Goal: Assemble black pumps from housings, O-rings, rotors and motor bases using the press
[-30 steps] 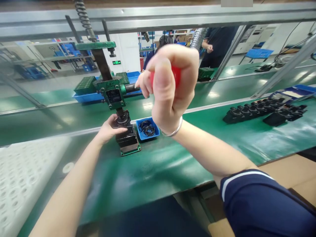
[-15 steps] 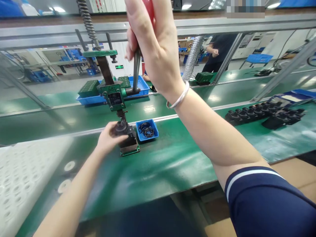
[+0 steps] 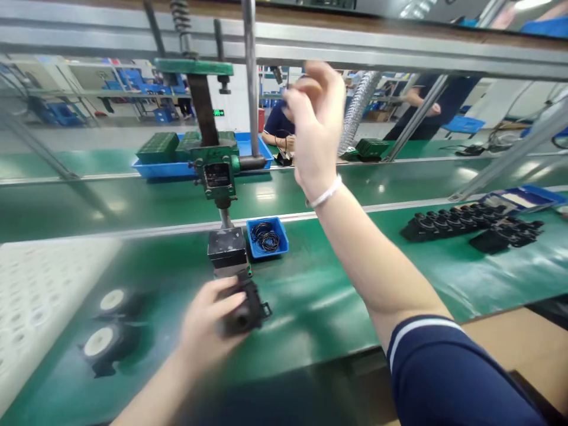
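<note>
Left hand (image 3: pixel 208 322) fingers clamped on black part (image 3: pixel 246 310), clear of the press (image 3: pixel 217 171); right hand (image 3: pixel 315 127) fingers apart, beside upright lever (image 3: pixel 251 83).

A green-topped bench (image 3: pixel 310 307) carries everything. Just beyond the left hand (image 3: pixel 208 319) stands a small green press (image 3: pixel 219 171) on its base, with a blue tray (image 3: pixel 267 236) of black rings just beside it. Left of that hand lie two white-capped black parts (image 3: pixel 109 322). Well to the right of the right hand (image 3: pixel 317 127) sit rows of black parts (image 3: pixel 474 219).
</note>
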`<state>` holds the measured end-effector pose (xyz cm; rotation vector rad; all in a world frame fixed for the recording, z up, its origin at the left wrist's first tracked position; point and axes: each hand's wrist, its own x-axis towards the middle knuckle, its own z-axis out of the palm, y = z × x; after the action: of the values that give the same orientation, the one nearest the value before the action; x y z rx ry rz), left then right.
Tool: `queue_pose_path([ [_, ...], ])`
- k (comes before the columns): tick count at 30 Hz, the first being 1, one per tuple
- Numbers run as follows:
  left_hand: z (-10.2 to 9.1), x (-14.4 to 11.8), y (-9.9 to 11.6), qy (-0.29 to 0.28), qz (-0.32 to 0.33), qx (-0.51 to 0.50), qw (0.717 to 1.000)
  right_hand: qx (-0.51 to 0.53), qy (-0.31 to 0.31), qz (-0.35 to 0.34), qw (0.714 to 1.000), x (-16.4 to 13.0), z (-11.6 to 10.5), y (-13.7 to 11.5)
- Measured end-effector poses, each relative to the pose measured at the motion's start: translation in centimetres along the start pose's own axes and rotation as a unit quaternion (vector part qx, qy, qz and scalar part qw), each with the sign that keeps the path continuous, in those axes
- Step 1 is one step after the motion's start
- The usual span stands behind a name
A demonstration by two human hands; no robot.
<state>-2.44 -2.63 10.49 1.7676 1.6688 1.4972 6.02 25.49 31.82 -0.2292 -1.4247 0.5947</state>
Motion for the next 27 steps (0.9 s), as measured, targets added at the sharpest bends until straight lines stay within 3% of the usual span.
queue_pose_path([
  [2, 2.9, 0.9, -1.1, -0.055, 0.021, -0.031, 0.998, -0.008, 0.016, 0.030, 0.999, -5.2, -1.7, 0.8],
  [3, 4.3, 1.2, -1.6, -0.091, 0.015, -0.048, 0.995, -0.009, -0.016, 0.056, 0.998, -7.7, -2.2, 1.2],
  [4, 5.5, 1.4, -2.1, -0.118, 0.000, -0.064, 0.991, -0.005, -0.110, 0.133, 0.985, -9.9, -2.5, 1.6],
  [5, 6.5, 1.4, -2.6, -0.136, -0.020, -0.077, 0.987, 0.016, -0.226, 0.210, 0.951, -11.6, -2.5, 2.0],
  [7, 7.8, 1.2, -3.3, -0.142, -0.053, -0.096, 0.984, 0.079, -0.361, 0.295, 0.881, -13.7, -1.7, 2.6],
  [8, 8.1, 1.0, -3.6, -0.141, -0.063, -0.103, 0.983, 0.116, -0.390, 0.315, 0.858, -14.1, -1.0, 2.7],
  [10, 8.2, 0.7, -3.9, -0.141, -0.074, -0.115, 0.981, 0.177, -0.388, 0.326, 0.843, -13.9, 0.5, 2.6],
  [14, 7.8, 0.4, -4.1, -0.141, -0.073, -0.129, 0.979, 0.195, -0.340, 0.336, 0.856, -12.8, 2.3, 2.3],
  [27, 7.5, 1.0, -4.2, -0.154, -0.048, -0.132, 0.978, 0.186, -0.328, 0.321, 0.869, -13.0, 2.3, 3.4],
])
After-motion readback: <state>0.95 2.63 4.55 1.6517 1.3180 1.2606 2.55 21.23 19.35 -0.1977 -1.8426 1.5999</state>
